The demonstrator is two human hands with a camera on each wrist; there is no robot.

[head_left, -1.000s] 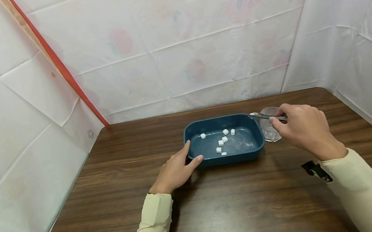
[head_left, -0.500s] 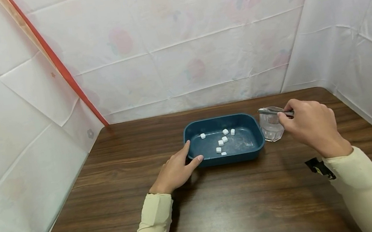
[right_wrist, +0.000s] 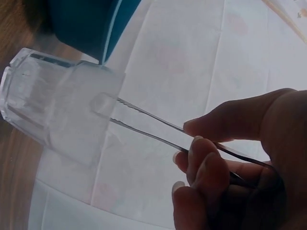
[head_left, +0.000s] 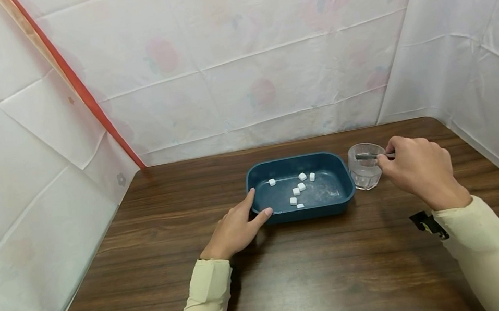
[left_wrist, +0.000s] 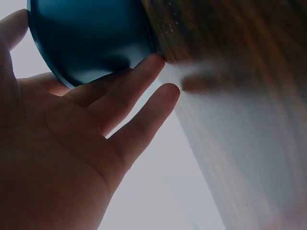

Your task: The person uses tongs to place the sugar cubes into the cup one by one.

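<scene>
My left hand (head_left: 235, 228) touches the near left corner of a blue tray (head_left: 309, 213), its thumb over the rim. In the left wrist view its fingers extend spread along the tray's outer wall. Several small white cubes (head_left: 293, 201) lie inside the tray. With my right hand (head_left: 419, 170) I pinch metal tweezers (head_left: 368, 156) between thumb and fingers. In the right wrist view the tweezer arms stand apart, their tips within the mouth of a clear drinking glass (right_wrist: 33, 96). A faint whitish rounded shape (right_wrist: 100, 104) shows through the glass at the tips.
The glass stands close to the tray's right end on a brown wood-grain table (head_left: 294, 276). White patterned sheeting (head_left: 237, 62) rises behind the table and along both sides. A red strip (head_left: 80, 88) runs down the left back corner.
My right hand has moved right with the tweezers, from over the tray's right rim to the glass. The tips have dropped into its mouth. The left hand and tray have stayed put.
</scene>
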